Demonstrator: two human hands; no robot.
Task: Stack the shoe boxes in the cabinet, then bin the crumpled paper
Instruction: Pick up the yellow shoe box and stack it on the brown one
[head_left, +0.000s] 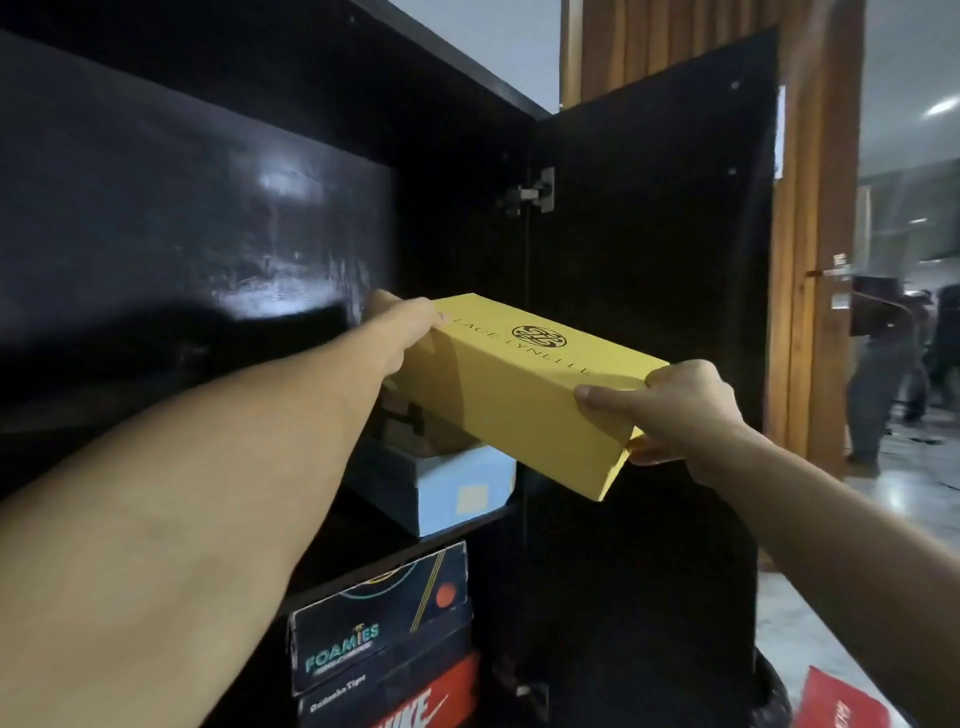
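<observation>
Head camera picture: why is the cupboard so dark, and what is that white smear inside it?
In the head view, the black cabinet soaks up light; the smear is glare on its glossy back panel. The yellow box is sharp, the people at far right blurred, and the edges bend from the wide lens.

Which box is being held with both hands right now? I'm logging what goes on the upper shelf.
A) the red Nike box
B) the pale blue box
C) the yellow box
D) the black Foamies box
C: the left hand and right hand grip opposite ends of the yellow box.
</observation>
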